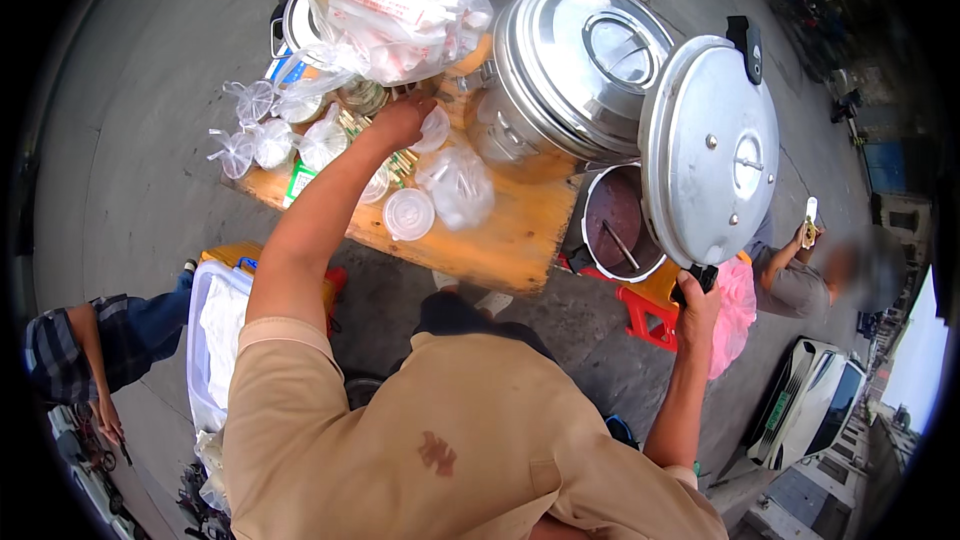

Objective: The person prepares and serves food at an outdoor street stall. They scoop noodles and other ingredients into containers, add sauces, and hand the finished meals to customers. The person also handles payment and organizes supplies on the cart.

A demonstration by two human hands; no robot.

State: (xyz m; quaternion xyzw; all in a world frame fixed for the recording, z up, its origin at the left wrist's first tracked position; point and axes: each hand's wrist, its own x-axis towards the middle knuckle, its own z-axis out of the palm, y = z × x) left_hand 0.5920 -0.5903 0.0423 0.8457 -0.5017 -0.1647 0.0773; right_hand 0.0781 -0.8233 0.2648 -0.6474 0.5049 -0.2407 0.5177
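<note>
My right hand (pixel 697 300) grips the black handle of a metal pressure cooker lid (pixel 705 142), held tilted up. Beside the lid is an open pot (pixel 592 202) of dark reddish-brown liquid, with a ladle handle (pixel 621 246) standing in it. Over the wooden table (pixel 517 247), my left hand (pixel 405 120) reaches to the near edge of a bulging white plastic bag (pixel 397 15). A clear plastic lid or cup (pixel 432 129) is right by its fingers. Wrapped straws (pixel 403 163) lie under my left wrist. The fingertips are partly hidden, so their grip is unclear.
A large steel pot with a domed lid (pixel 577 52) stands on the table. Several knotted clear bags (pixel 274 142) sit at its left. A red stool (pixel 649 322) and pink bag (pixel 735 307) are at right. People stand on both sides; a white car (pixel 806 405) is beyond.
</note>
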